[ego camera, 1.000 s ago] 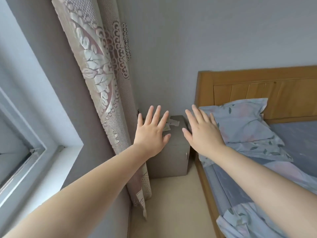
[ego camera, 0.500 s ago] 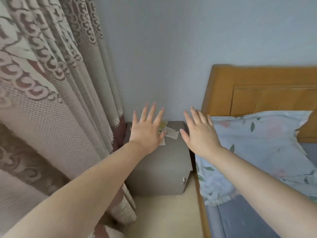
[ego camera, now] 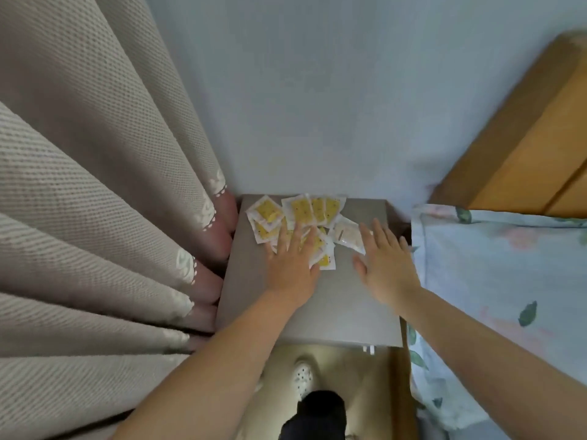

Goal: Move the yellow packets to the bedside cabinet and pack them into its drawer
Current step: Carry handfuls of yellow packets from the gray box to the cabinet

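Note:
Several yellow packets with white borders lie scattered on the back half of the grey bedside cabinet. One pale packet lies face down at their right. My left hand rests flat on the nearer packets, fingers spread, and hides some of them. My right hand hovers flat over the cabinet top just right of the pale packet, fingers apart, holding nothing. The cabinet's drawer front is hidden from this angle; only a small handle shows at the front edge.
A heavy beige curtain hangs against the cabinet's left side. The bed with a floral pillow and a wooden headboard presses close on the right. My foot in a white shoe stands on the floor before the cabinet.
I have stepped up to the cabinet and now look down on its top. Both hands have come down from mid-air, the left one onto the packets.

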